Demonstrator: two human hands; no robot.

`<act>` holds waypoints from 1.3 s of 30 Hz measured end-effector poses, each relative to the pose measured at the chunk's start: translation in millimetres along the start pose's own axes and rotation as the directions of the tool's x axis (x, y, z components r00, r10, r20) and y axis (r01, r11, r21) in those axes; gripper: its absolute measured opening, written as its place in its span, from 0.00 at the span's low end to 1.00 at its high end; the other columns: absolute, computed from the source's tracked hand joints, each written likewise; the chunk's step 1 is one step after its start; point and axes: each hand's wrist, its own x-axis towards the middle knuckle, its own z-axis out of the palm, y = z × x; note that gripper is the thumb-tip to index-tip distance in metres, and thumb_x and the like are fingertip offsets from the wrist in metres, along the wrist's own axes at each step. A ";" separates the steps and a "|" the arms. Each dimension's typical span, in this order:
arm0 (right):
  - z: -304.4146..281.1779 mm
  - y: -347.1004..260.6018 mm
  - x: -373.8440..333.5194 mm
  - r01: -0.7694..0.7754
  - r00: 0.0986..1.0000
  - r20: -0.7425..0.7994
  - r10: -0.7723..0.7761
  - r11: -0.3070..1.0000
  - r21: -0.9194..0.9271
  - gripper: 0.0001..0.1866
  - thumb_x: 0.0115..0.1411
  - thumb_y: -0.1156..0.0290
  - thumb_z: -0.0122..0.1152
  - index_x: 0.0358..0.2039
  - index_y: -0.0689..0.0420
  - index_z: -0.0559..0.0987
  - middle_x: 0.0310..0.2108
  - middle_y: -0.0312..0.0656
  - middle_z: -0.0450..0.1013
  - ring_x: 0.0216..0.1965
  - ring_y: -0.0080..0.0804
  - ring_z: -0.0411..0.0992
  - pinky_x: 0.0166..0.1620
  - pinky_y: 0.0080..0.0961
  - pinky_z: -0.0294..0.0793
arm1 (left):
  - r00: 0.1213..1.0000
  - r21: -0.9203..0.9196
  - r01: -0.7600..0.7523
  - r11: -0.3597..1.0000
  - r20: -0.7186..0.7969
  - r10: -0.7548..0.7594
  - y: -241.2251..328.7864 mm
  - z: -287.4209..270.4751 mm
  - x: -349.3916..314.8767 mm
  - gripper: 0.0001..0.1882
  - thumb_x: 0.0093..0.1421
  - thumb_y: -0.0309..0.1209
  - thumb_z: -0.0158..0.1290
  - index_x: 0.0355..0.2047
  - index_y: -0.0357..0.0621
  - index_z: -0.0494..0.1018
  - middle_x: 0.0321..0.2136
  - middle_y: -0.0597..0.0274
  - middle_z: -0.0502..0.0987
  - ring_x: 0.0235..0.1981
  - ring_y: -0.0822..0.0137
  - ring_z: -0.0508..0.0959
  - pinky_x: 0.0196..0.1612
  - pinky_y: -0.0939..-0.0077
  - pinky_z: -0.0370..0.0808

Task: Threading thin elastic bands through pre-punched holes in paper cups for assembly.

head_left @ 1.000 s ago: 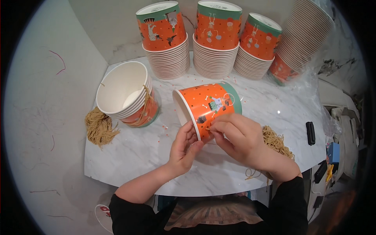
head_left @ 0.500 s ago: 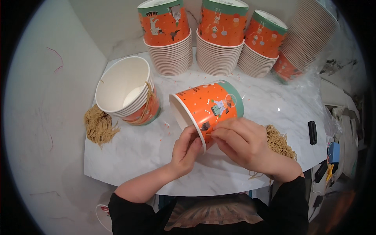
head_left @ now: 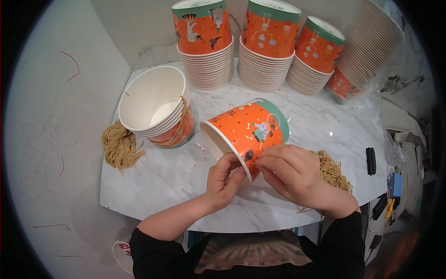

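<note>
An orange paper bucket [head_left: 246,132] with a green base band and Halloween-style figures lies tipped on its side over the table, its white rim toward the left. My left hand [head_left: 222,182] grips that rim at its lower edge, thumb outside and fingers reaching into the mouth. At the bucket's wall near the rim, my right hand [head_left: 290,169] is closed in a pinch. A short tan bit, apparently string, shows at its fingertips; the rest is hidden. Beside my right wrist lies a bundle of tan string [head_left: 335,174], partly covered by the hand.
Nested buckets [head_left: 153,93] with string on their sides stand at left, next to another tan string bundle [head_left: 120,146]. Upside-down bucket stacks [head_left: 206,65] line the back wall. A tall stack in clear plastic [head_left: 367,42] leans at far right. A black object [head_left: 370,161] lies near the right edge.
The view has shifted slightly. The bucket's rim has turned a little in my left hand, and my right fingertips have moved slightly right along with the wall.
</note>
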 end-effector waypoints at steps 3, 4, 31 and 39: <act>2.4 -0.1 -0.9 0.000 1.000 0.005 0.000 1.000 -0.010 0.18 0.45 0.72 0.72 0.39 0.59 0.83 0.39 0.40 0.79 0.35 0.36 0.80 0.34 0.28 0.79 | 0.993 -0.022 -0.015 1.000 -0.119 0.012 -1.7 3.6 0.5 0.13 0.73 0.29 0.50 0.53 0.34 0.68 0.43 0.56 0.82 0.47 0.69 0.82 0.52 0.75 0.75; 2.9 -0.2 -1.0 0.004 1.000 0.002 -0.004 1.000 -0.017 0.18 0.45 0.72 0.71 0.40 0.58 0.83 0.39 0.40 0.79 0.35 0.36 0.80 0.34 0.28 0.80 | 0.991 -0.013 -0.022 1.000 -0.131 0.020 -4.1 2.9 -0.2 0.12 0.72 0.28 0.50 0.51 0.34 0.69 0.42 0.56 0.83 0.46 0.69 0.82 0.51 0.75 0.75; -4.7 6.6 -1.8 -0.061 0.998 0.008 0.061 0.998 -0.016 0.12 0.49 0.72 0.69 0.36 0.52 0.81 0.34 0.34 0.73 0.29 0.31 0.77 0.28 0.28 0.76 | 0.911 0.739 -0.296 0.605 0.028 0.411 33.9 -1.2 20.1 0.13 0.55 0.24 0.56 0.42 0.39 0.77 0.31 0.56 0.79 0.31 0.55 0.81 0.39 0.65 0.76; -32.7 7.6 2.0 -0.462 0.887 0.206 0.414 0.784 0.414 0.06 0.59 0.74 0.65 0.38 0.58 0.82 0.28 0.42 0.80 0.28 0.33 0.81 0.31 0.27 0.79 | 0.975 0.950 -0.177 0.259 0.133 0.178 97.0 22.5 21.5 0.08 0.49 0.25 0.63 0.29 0.46 0.74 0.27 0.66 0.76 0.31 0.60 0.76 0.36 0.64 0.68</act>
